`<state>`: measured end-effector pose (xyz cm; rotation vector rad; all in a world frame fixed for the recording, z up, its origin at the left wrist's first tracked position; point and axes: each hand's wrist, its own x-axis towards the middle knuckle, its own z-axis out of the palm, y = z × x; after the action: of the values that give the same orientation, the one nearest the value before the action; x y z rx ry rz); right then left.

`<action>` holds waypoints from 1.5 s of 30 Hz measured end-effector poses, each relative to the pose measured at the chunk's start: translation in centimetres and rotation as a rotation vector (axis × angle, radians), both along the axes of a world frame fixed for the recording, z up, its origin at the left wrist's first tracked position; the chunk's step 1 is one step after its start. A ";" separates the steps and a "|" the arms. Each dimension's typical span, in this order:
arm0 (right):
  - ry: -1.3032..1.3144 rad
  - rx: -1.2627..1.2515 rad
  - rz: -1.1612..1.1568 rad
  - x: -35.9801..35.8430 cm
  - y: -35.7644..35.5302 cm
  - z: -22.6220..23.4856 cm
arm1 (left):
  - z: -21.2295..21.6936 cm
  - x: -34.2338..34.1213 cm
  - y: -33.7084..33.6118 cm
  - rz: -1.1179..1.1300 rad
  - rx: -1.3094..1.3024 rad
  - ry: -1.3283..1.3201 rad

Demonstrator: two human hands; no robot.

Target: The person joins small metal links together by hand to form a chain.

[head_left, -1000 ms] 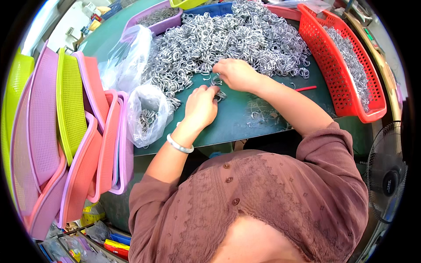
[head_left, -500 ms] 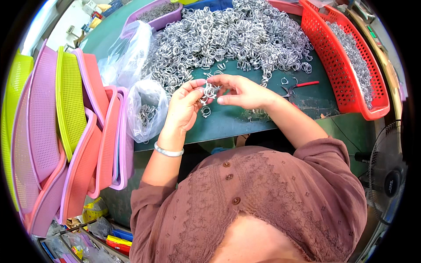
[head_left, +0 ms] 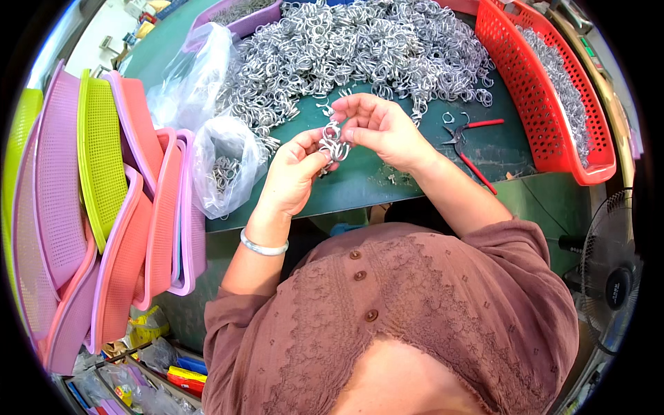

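Between my two hands is a small cluster of silver metal rings [head_left: 335, 146], over the near part of the green table. My left hand [head_left: 290, 169], with a pale bangle on its wrist, is closed with thumb and fingers around the cluster. My right hand [head_left: 380, 128] meets it from the other side, thumb and bent fingers at the upper rings; its exact grip is partly hidden. Just beyond spreads a large heap of similar rings [head_left: 360, 52]. Beside my left hand stands an opened clear plastic bag [head_left: 238, 187] with some rings inside.
Red-handled pliers [head_left: 472, 160] lie open on the green table [head_left: 508, 149], right of my right hand. A red perforated basket [head_left: 529, 104] holds more metal pieces. Stacked colourful baskets [head_left: 104, 159] crowd the left. A fan [head_left: 615, 283] stands at the right.
My right hand's fingertips have shifted up and drawn closer together at the rings. The ring that dangled below my left fingers now sits within the cluster. The pliers show more fully.
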<state>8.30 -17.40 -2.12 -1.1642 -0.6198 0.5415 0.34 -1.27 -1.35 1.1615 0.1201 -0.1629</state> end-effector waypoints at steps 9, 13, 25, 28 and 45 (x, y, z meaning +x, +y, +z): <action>0.131 -0.192 0.054 -1.8 -0.5 -0.7 | -0.7 0.2 -0.7 0.160 -0.030 -0.004; 0.133 -0.138 -0.024 -1.7 -0.2 -1.2 | -0.9 0.1 -0.8 0.161 0.040 -0.028; -0.040 0.029 -0.169 -1.1 -0.1 -0.4 | -0.7 -0.3 -0.6 0.045 -0.309 -0.011; -0.102 0.015 -0.149 -1.3 -0.2 -0.3 | -1.2 -0.2 -0.5 -0.039 -0.299 0.030; -0.332 0.123 -0.195 -1.3 -0.7 -0.7 | -1.1 -1.0 -1.2 0.065 0.014 -0.245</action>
<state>7.02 -18.15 -2.80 -1.1918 -0.8012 0.1412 -0.62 -2.51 -2.48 1.1806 -0.0577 0.0379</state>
